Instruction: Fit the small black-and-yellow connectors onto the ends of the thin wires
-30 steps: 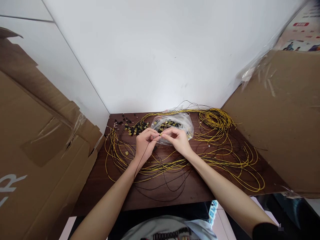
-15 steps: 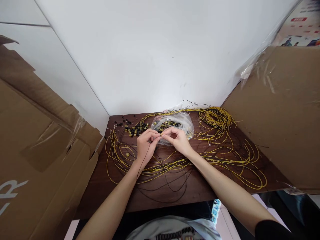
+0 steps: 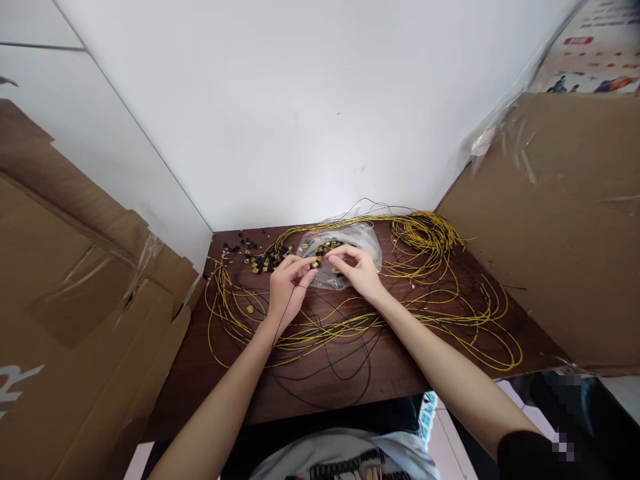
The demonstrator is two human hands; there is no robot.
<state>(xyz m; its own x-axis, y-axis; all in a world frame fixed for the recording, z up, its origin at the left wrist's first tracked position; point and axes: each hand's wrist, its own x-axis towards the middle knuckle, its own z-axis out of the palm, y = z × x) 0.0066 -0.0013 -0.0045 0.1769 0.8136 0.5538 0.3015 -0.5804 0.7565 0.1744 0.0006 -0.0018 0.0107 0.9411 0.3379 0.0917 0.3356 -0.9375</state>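
Observation:
Between the thumb and forefinger of my left hand [image 3: 287, 290] is a small black-and-yellow piece [image 3: 315, 265]. A thin black wire [image 3: 286, 308] runs from these fingers down over the wrist. Close by on the right, my right hand [image 3: 359, 273] has thumb and forefinger pinched together; whatever is between them is too small to make out. Under both hands lies a clear plastic bag [image 3: 371, 241] with several black and yellow pieces in it. A pile of similar black-and-yellow pieces [image 3: 270, 259] lies left of the bag.
Long yellow and black wires [image 3: 345, 328] stretch across the brown tabletop [image 3: 320, 380] in front of my hands. Coiled yellow wire [image 3: 425, 230] sits at the back right. Cardboard stands on the left [image 3: 95, 280] and right [image 3: 555, 233], with a white wall [image 3: 300, 120] behind.
My hands have moved slightly apart, opening a gap between their fingertips. The black-and-yellow piece now shows in my left fingers. The whole view has shifted a little.

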